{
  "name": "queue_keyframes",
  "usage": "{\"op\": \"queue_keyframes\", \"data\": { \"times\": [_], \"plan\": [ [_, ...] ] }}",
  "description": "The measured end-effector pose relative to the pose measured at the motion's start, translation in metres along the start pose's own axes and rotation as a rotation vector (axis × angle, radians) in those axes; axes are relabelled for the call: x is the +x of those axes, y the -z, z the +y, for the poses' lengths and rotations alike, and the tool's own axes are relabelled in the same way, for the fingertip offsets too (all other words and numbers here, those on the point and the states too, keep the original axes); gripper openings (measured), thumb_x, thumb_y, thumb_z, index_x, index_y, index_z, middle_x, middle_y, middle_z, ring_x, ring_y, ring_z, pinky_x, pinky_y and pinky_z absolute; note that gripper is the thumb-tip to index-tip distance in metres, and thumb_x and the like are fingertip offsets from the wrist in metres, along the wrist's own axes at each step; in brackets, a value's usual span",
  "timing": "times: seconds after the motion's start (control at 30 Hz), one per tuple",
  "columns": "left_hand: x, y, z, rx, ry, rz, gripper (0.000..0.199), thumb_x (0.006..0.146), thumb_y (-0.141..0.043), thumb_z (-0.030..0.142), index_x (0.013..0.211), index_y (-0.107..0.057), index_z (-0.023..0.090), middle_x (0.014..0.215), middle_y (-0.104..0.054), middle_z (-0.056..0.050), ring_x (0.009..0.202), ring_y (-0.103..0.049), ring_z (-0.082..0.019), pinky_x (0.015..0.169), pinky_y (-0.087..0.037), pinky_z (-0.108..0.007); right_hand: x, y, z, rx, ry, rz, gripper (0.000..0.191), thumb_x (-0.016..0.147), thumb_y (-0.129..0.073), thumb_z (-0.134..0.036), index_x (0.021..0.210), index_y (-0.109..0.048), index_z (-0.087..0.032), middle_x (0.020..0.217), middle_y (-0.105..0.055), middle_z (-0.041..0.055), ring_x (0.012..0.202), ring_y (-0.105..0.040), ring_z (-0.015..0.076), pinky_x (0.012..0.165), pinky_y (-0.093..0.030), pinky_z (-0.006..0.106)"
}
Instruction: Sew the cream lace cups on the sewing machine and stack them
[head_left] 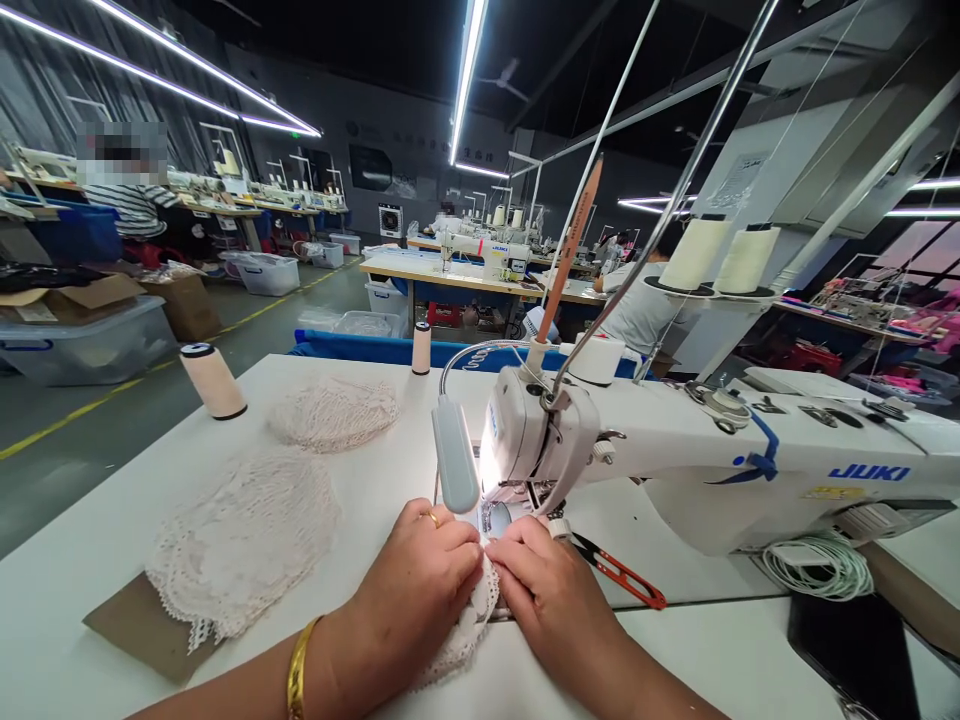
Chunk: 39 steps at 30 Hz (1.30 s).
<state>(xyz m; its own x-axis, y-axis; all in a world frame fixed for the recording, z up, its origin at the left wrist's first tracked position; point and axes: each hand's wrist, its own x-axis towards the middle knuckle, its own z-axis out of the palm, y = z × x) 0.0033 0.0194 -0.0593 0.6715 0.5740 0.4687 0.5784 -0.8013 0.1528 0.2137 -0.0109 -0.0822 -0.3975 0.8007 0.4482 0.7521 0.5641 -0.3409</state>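
A strip of white lace [474,622] lies on the machine bed, and both my hands pinch its upper end just in front of the needle area. My left hand [424,570] is closed on the lace from the left, a ring on one finger. From the right, my right hand [551,585] grips the same lace, its fingertips almost touching the left ones. Above them stands the white sewing machine [517,430], its lamp [455,455] lit beside the head. The presser foot and needle are partly hidden. Orange-handled thread snips [622,575] lie right of my right hand.
Two piles of lace, one nearer [247,535] and one farther [334,412], occupy the left of the table. Thread cones [214,382] stand behind. A coiled cable [817,565] and a black phone-like slab [855,640] lie at right. A person in striped clothing [131,208] sits far left.
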Motion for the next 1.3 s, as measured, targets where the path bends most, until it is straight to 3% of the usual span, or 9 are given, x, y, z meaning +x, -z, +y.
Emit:
{"op": "queue_keyframes", "data": {
  "times": [0.47,0.73,1.03,1.2,1.3],
  "plan": [
    [0.007,-0.004,-0.010,-0.029,0.008,-0.037,0.028,0.102,-0.048,0.006,0.082,-0.063,0.019,0.085,-0.074,-0.002,0.079,-0.065,-0.023,0.081,-0.038,-0.041,0.003,0.002,-0.001,-0.155,0.046,0.064,0.034,0.099,-0.045,-0.002,0.109,-0.070,-0.023,0.100,-0.073,0.0066,0.071,-0.058,0.0230,0.065,-0.040,0.036],
    [0.008,-0.004,-0.009,-0.010,0.024,-0.063,0.028,0.103,-0.047,0.007,0.088,-0.067,0.019,0.094,-0.078,-0.006,0.089,-0.070,-0.026,0.083,-0.039,-0.044,0.003,0.001,0.002,-0.170,0.010,0.033,0.034,0.103,-0.042,-0.005,0.112,-0.071,-0.021,0.100,-0.073,0.0094,0.074,-0.063,0.0243,0.066,-0.044,0.037],
    [0.008,-0.006,-0.011,0.025,0.021,-0.029,0.026,0.101,-0.052,0.008,0.083,-0.066,0.019,0.093,-0.077,-0.004,0.089,-0.068,-0.026,0.081,-0.035,-0.043,0.003,0.000,0.002,-0.191,0.005,0.050,0.035,0.103,-0.042,-0.006,0.116,-0.072,-0.020,0.106,-0.075,0.0108,0.081,-0.068,0.0262,0.066,-0.048,0.038],
    [0.009,0.009,-0.006,-0.049,0.109,-0.129,0.016,0.102,-0.058,0.016,0.089,-0.066,0.020,0.098,-0.076,-0.003,0.097,-0.067,-0.027,0.085,-0.035,-0.043,0.000,0.003,0.006,-0.215,0.051,0.075,0.037,0.106,-0.040,-0.008,0.125,-0.070,-0.021,0.102,-0.075,0.0103,0.073,-0.066,0.0234,0.064,-0.047,0.035],
    [0.003,0.023,0.005,-0.143,0.180,-0.211,0.011,0.093,-0.073,0.028,0.091,-0.064,0.021,0.105,-0.072,-0.003,0.101,-0.064,-0.029,0.090,-0.036,-0.044,-0.003,0.002,0.007,-0.192,0.104,0.087,0.034,0.108,-0.042,-0.012,0.127,-0.069,-0.021,0.090,-0.072,0.0068,0.071,-0.064,0.0231,0.065,-0.044,0.034]
  ]
}}
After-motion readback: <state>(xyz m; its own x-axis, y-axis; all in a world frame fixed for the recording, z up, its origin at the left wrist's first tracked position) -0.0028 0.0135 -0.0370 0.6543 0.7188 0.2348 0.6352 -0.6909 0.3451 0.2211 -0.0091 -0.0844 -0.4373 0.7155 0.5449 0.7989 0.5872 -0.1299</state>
